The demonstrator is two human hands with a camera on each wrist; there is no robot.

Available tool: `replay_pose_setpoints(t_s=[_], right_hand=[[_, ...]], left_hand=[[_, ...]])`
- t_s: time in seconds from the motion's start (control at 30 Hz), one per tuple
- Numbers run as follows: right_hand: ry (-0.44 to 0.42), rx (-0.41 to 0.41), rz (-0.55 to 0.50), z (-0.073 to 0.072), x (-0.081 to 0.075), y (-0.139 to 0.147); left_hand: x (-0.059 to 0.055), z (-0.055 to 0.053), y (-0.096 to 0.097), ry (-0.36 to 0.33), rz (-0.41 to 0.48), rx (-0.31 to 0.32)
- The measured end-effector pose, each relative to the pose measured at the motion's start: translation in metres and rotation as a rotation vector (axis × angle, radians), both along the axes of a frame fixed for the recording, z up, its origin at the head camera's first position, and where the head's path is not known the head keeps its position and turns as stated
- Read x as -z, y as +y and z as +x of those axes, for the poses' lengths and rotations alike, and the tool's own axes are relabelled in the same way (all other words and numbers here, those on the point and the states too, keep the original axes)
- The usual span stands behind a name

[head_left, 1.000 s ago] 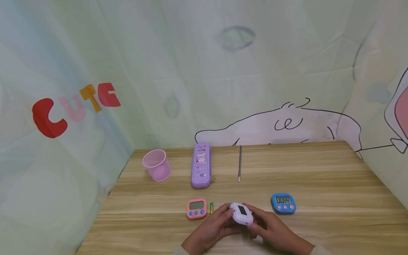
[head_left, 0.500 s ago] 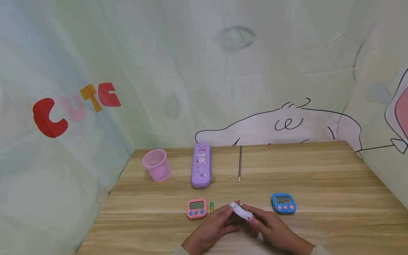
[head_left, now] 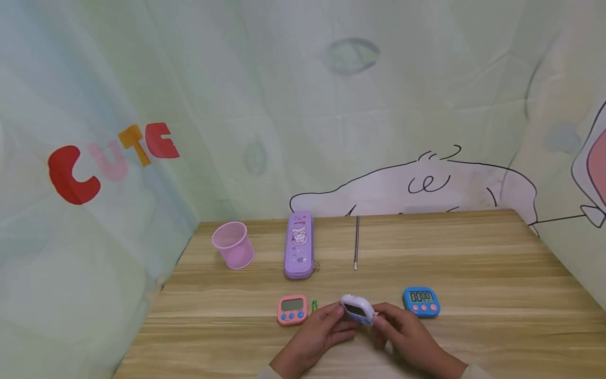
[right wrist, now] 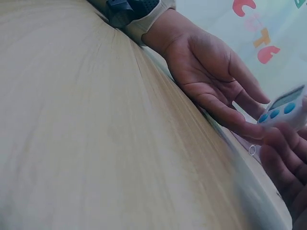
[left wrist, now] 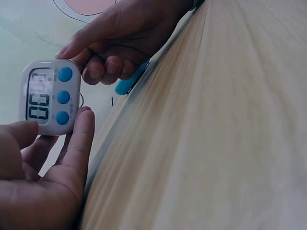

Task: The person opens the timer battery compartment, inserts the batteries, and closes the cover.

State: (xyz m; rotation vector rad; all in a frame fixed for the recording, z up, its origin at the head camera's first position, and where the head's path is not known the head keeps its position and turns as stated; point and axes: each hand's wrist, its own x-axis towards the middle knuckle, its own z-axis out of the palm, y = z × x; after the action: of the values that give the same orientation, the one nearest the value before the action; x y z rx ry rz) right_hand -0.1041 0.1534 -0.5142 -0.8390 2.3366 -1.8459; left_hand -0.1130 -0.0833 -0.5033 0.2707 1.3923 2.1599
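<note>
Left grip (head_left: 318,337) and right grip (head_left: 406,332) pinching a white timer (head_left: 359,308); blue timer (head_left: 421,302) near the right grip.

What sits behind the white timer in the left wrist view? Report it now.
A pale backdrop shows past the white timer, and some fingers of the left hand pass behind its lower edge. Their tips, the timer's back and whatever else it covers are hidden.

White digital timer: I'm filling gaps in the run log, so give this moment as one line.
left hand: holds white digital timer | right hand: pinches its edge | pink digital timer, blue digital timer: on wood-grain table
</note>
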Motion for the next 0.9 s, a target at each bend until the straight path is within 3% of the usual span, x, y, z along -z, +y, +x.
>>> replay_pose_setpoints(t_s=[0.17,0.47,0.67,0.9], right_hand=[[0.015,0.099,0.003,-0.0001,-0.0003,-0.0010],[0.082,0.200,-0.026,-0.0015,0.0016,-0.0024],[0.133,0.195,-0.027,-0.0023,0.0024,-0.0029],[0.180,0.124,0.027,-0.0030,0.0031,-0.0018]], left_hand=[[0.0005,-0.0006,0.0005,-0.025,-0.033,0.002],[-0.0036,-0.0013,0.0022,-0.069,-0.069,-0.027],[-0.0028,-0.0017,0.0025,-0.063,-0.069,-0.041],[-0.0031,-0.0022,0.0022,-0.080,-0.082,-0.038]])
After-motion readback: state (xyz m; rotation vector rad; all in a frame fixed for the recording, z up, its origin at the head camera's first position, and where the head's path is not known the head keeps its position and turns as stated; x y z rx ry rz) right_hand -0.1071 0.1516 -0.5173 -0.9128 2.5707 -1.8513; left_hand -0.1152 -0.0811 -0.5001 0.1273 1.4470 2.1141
